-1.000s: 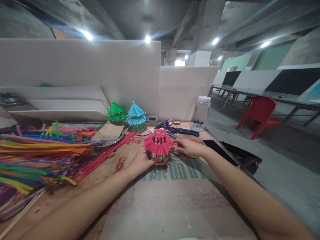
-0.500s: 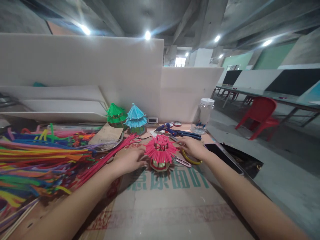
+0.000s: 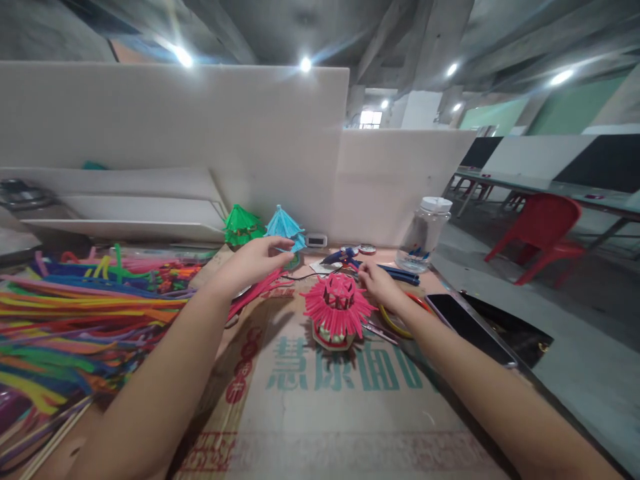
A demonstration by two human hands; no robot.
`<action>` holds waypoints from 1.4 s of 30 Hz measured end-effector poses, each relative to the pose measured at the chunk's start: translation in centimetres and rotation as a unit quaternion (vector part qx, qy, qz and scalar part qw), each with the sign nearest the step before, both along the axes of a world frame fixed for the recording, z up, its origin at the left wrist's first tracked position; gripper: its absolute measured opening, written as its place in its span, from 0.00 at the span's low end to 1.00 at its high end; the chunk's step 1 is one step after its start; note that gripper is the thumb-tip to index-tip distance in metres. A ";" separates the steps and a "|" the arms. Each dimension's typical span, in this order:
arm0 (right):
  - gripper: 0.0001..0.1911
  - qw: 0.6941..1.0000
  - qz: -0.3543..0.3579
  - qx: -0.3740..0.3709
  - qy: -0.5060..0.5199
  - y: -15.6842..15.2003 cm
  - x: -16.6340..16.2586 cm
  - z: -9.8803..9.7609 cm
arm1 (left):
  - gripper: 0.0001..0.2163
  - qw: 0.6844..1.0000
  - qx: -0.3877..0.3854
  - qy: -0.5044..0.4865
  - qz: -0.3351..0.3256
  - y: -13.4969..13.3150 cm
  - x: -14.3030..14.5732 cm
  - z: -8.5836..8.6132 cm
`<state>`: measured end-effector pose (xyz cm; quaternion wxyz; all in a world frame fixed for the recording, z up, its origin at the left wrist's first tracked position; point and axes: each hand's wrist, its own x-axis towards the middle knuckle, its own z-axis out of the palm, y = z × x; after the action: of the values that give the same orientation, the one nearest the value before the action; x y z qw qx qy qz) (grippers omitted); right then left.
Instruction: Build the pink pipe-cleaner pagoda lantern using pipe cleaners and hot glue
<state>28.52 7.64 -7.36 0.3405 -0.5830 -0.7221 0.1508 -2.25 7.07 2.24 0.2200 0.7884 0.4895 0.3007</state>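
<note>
A small pink pavilion model (image 3: 337, 307), made of fuzzy stems over a pale base, stands on the printed sheet between my hands. My left hand (image 3: 257, 263) is raised with its fingers apart, in front of the blue pavilion model (image 3: 283, 223), part of which it covers; whether they touch is unclear. My right hand (image 3: 380, 283) lies just right of the pink model, fingers curled in beside a blue glue gun (image 3: 343, 255). Anything within those fingers is hidden. A green pavilion model (image 3: 241, 225) stands behind my left hand.
Many coloured fuzzy stems (image 3: 100, 307) cover the left side. Dark blue pliers (image 3: 400, 273), a clear jar (image 3: 424, 233) and a phone (image 3: 467, 327) lie or stand at right. A small display (image 3: 317, 241) sits by the white board (image 3: 250, 147). Beyond is a red chair (image 3: 545, 227).
My left hand has lifted away from the pink model toward the blue one. My right hand's fingers have curled in near the glue gun. The view has swung slightly left.
</note>
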 end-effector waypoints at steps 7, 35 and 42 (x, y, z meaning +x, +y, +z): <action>0.09 0.992 -0.006 0.110 0.062 -3.3 -2.0 8.3 | 0.18 0.992 0.085 -0.093 -0.006 -3.5 3.9 2.1; 0.10 0.951 0.094 0.270 -0.116 -8.2 -1.7 8.3 | 0.07 0.988 0.127 -0.053 -0.072 -4.1 5.9 -0.6; 0.10 0.954 0.090 0.265 -0.107 -8.5 -1.9 8.5 | 0.09 0.982 0.146 -0.088 -0.078 -4.1 5.8 -0.5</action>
<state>26.58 -0.87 1.10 0.3882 -0.4170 -0.8181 -0.0787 3.54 2.96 1.69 0.1675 0.8185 0.3557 0.4188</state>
